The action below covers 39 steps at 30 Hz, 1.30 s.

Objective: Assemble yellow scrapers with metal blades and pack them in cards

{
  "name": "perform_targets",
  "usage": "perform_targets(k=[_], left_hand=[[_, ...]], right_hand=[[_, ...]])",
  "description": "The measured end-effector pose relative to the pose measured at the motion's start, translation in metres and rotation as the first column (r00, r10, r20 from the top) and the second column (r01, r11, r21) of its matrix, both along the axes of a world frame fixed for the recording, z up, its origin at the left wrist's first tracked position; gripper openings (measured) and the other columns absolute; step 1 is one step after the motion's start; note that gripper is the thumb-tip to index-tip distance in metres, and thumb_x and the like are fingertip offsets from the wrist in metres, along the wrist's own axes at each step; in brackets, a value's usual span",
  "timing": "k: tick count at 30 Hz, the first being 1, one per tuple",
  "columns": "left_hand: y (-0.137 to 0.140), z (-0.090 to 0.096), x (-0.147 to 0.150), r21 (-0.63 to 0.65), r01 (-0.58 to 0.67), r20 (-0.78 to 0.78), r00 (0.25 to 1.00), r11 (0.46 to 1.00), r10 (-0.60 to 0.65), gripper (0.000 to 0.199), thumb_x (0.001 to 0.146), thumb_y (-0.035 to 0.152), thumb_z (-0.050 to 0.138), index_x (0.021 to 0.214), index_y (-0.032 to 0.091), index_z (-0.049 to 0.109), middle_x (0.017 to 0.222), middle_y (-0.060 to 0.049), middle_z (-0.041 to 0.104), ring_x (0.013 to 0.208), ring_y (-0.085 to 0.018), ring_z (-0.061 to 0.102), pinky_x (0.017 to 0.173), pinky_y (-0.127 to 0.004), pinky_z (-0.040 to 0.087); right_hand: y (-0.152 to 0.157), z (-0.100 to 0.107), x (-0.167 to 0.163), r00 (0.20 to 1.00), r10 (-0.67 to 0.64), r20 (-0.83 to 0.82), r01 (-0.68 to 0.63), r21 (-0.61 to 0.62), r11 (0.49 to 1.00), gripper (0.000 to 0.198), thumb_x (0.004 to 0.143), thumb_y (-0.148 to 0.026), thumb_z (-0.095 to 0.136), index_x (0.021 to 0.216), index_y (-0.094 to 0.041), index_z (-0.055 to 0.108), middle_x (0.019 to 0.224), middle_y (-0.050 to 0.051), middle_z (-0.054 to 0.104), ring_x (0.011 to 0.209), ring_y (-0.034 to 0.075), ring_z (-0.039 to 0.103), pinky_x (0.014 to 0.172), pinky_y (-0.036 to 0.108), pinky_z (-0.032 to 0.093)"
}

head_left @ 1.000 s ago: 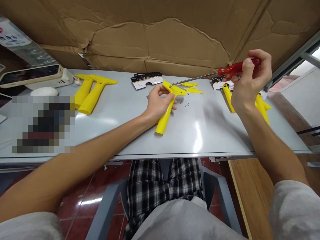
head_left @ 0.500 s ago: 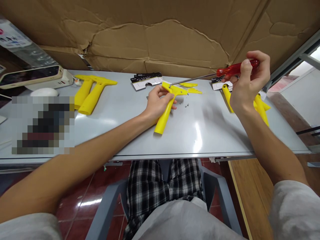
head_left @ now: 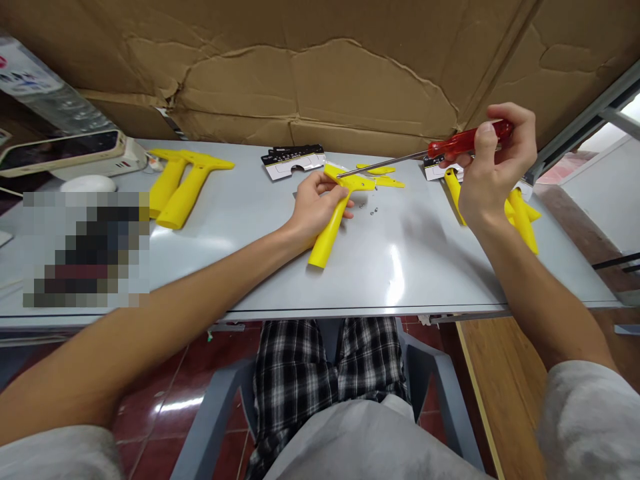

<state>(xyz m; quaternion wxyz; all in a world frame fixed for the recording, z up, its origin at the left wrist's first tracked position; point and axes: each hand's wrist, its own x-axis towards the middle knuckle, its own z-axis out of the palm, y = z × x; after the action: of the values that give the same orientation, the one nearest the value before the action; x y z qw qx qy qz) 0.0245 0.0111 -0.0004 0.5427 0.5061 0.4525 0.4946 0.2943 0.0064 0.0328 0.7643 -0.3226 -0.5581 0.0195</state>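
Screwdriver tip eased onto the scraper head.

The left hand (head_left: 314,205) is clamped round the yellow scraper (head_left: 333,220) on the table (head_left: 400,267), near its far middle. The right hand (head_left: 493,163) is closed on the red screwdriver (head_left: 467,140), whose shaft now slopes lower than a second ago, the tip meeting the scraper's head, so the screw there looks engaged. Loose screws (head_left: 373,212) lie just beside it; more scrapers (head_left: 183,183) rest well left.

You are seeing print on the black-and-white cards (head_left: 294,160) and on the bottle label (head_left: 23,73), but none of it is showing clearly enough to read.
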Motion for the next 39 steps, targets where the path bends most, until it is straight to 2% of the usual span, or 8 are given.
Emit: perform_targets(k=[10,19,25,30,39], left_hand=[[0.002,-0.004,0.000,0.024,0.010,0.015,1.000,1.000,-0.011,0.022,0.088,0.012,0.073,0.096,0.022,0.057,0.104,-0.007,0.075,0.069,-0.014,0.075,0.050,-0.024,0.062],[0.002,-0.001,0.000,0.014,-0.005,0.015,1.000,1.000,0.004,0.023,0.087,0.010,0.074,0.095,0.023,0.057,0.101,-0.006,0.073,0.071,-0.016,0.075,0.052,-0.026,0.063],[0.002,-0.002,0.000,0.011,-0.009,0.026,1.000,1.000,0.009,0.023,0.086,0.011,0.075,0.095,0.022,0.056,0.103,-0.006,0.074,0.070,-0.014,0.075,0.051,-0.024,0.063],[0.001,-0.002,0.000,0.024,-0.001,0.024,1.000,1.000,0.000,0.025,0.085,0.013,0.076,0.095,0.023,0.056,0.101,-0.006,0.074,0.069,-0.014,0.075,0.049,-0.023,0.062],[0.003,-0.005,0.000,0.031,0.006,0.010,1.000,0.999,-0.006,0.023,0.086,0.014,0.075,0.096,0.023,0.056,0.103,-0.006,0.075,0.071,-0.014,0.075,0.051,-0.024,0.062]], right_hand=[[0.004,-0.002,0.003,0.998,-0.068,0.006,0.068,-0.042,0.997,0.063,0.094,-0.077,0.069,0.117,-0.018,0.064,0.095,-0.001,0.053,0.068,0.008,0.069,0.057,0.027,0.064],[0.012,-0.007,0.013,0.999,-0.037,0.000,0.036,-0.095,0.995,0.066,0.091,-0.082,0.069,0.118,-0.022,0.063,0.096,0.000,0.052,0.066,0.009,0.068,0.055,0.029,0.063],[0.015,-0.003,0.014,0.997,-0.039,-0.072,0.034,-0.073,0.997,0.059,0.092,-0.075,0.070,0.115,-0.021,0.059,0.094,-0.002,0.050,0.061,0.008,0.066,0.048,0.024,0.056],[0.015,-0.002,0.015,0.996,-0.075,-0.045,0.070,-0.098,0.993,0.051,0.097,-0.069,0.065,0.117,-0.022,0.057,0.095,-0.001,0.051,0.066,0.010,0.068,0.054,0.028,0.060],[0.013,-0.004,0.014,0.994,-0.113,0.006,0.113,-0.123,0.986,0.073,0.089,-0.090,0.061,0.118,-0.023,0.059,0.098,0.000,0.054,0.070,0.010,0.070,0.057,0.028,0.063]])
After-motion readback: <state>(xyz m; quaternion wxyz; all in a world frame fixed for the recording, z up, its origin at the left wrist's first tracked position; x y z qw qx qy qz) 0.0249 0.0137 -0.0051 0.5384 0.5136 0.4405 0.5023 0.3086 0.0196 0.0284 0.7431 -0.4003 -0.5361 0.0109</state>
